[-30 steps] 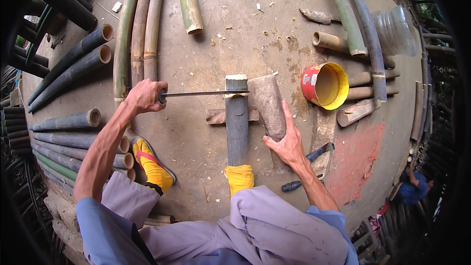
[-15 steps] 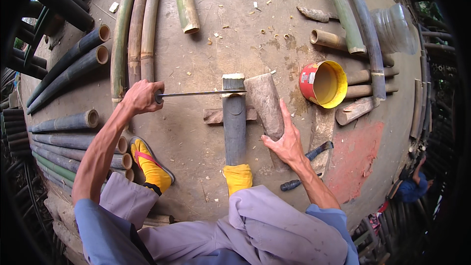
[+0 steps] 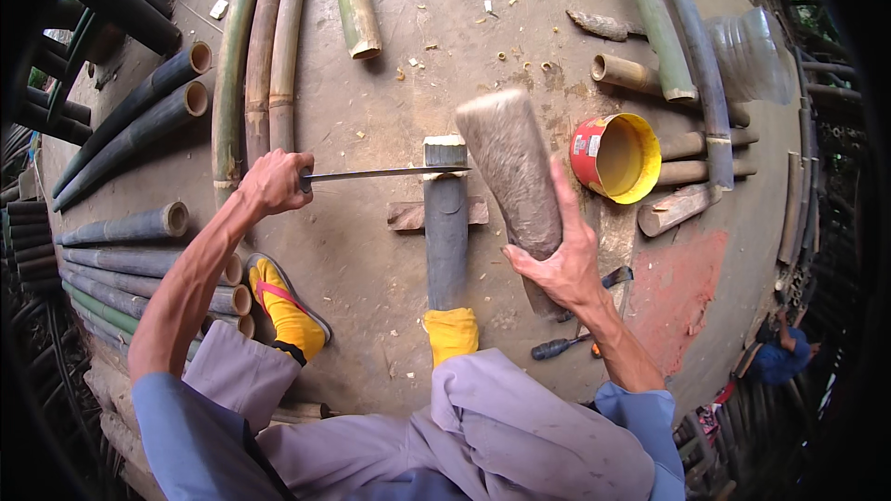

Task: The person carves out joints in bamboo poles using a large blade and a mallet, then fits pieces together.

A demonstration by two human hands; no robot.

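Observation:
My left hand [image 3: 275, 184] is closed round the dark handle of a long knife, whose thin blade [image 3: 371, 173] lies across a dark bamboo piece [image 3: 446, 246] close to its pale far end. Under the bamboo, a short wooden crosspiece [image 3: 406, 215] props it off the ground. My yellow-socked foot [image 3: 451, 334] is at the bamboo's near end. In my right hand [image 3: 571, 264] is a thick wooden block [image 3: 510, 167], gripped by its lower part and raised just right of the bamboo, apart from the blade. Its top is slightly motion-blurred.
A red can [image 3: 587, 150] with a yellow inside stands to the right, holding brownish liquid. Dark-handled tools [image 3: 549, 350] lie beyond my right wrist. Bamboo poles [image 3: 130, 225] are stacked left, with more [image 3: 283, 65] at the far side. A person [image 3: 782, 357] is at the right edge.
My right hand has lifted the wooden block up and rightward, away from beside the bamboo. The knife blade stays across the bamboo at nearly the same spot.

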